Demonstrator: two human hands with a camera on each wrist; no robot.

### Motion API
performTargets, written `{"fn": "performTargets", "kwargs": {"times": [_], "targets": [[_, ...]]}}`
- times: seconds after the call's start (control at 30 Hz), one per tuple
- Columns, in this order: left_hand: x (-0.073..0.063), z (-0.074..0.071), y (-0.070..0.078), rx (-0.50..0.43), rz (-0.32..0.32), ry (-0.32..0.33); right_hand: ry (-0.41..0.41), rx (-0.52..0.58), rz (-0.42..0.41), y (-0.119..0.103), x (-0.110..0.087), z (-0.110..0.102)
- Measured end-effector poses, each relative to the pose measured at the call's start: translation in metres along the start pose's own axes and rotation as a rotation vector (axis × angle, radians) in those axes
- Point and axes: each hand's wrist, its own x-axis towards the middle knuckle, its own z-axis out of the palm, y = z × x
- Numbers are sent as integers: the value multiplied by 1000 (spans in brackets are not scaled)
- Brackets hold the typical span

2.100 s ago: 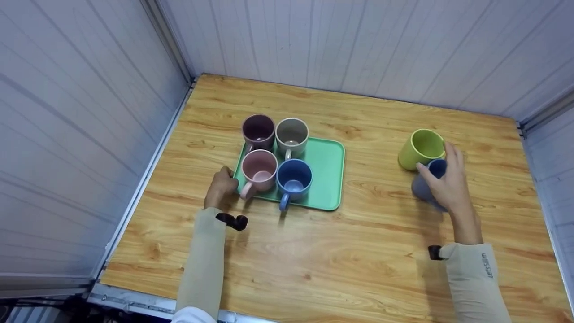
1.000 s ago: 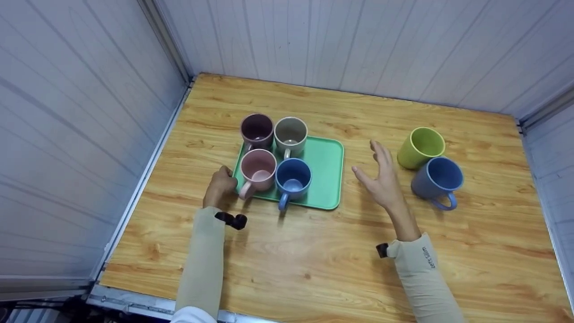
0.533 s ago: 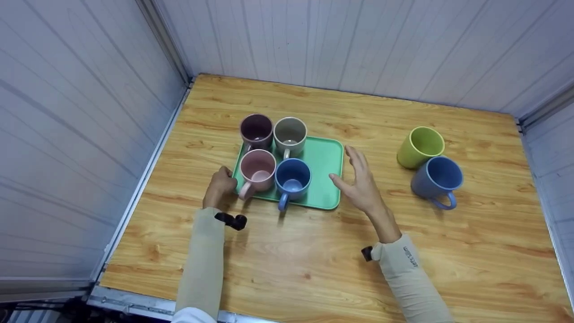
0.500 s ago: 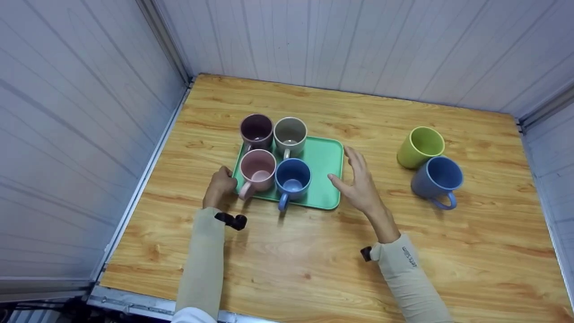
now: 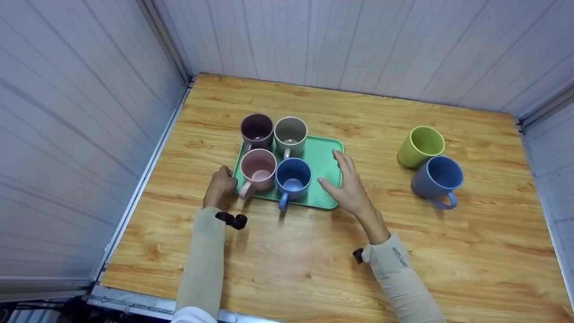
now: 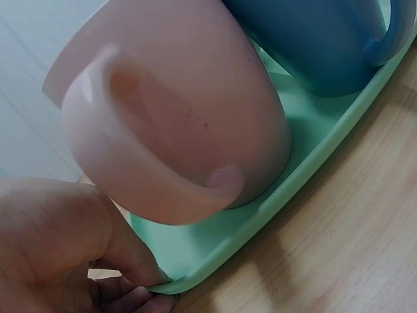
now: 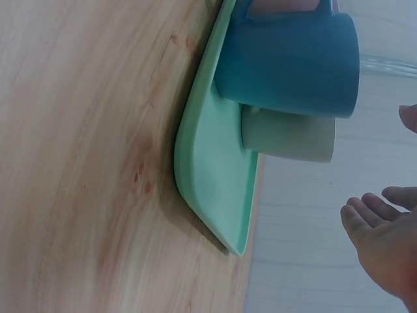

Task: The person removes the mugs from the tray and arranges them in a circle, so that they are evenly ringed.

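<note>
My left hand (image 5: 221,183) pinches the near left corner of a green tray (image 5: 326,172), thumb over the rim and fingers below it, as the left wrist view shows. Four-sided and low, the tray bears a pink mug (image 5: 258,169) beside that hand, a blue mug (image 5: 293,178) to its right, and a dark purple mug (image 5: 257,130) and a beige mug (image 5: 290,134) behind them. My right hand (image 5: 349,188) holds nothing; thumb and fingers are spread, and it overlaps the tray's right edge in the head view. In the right wrist view its fingers show apart from the blue mug.
On the wooden table (image 5: 287,269), a yellow-green mug (image 5: 420,148) and a second blue mug (image 5: 437,179) stand close together at the right. White panel walls (image 5: 341,45) enclose the table's back and sides.
My right hand has left the blue mug at the right and travelled left to the tray's right side, spread and holding nothing. My left hand and the mugs have stayed put.
</note>
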Motion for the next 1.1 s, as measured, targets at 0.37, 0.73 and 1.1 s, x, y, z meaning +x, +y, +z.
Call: {"fn": "performTargets", "kwargs": {"times": [0.37, 0.73, 1.1], "targets": [[-1, 1, -1, 4, 26, 9, -62, -37, 18, -5, -1, 21], [0, 1, -1, -3, 27, 25, -72, -66, 90, -15, -4, 42], [1, 1, 0, -4, 3, -2, -34, -64, 170, -24, -4, 63]]}}
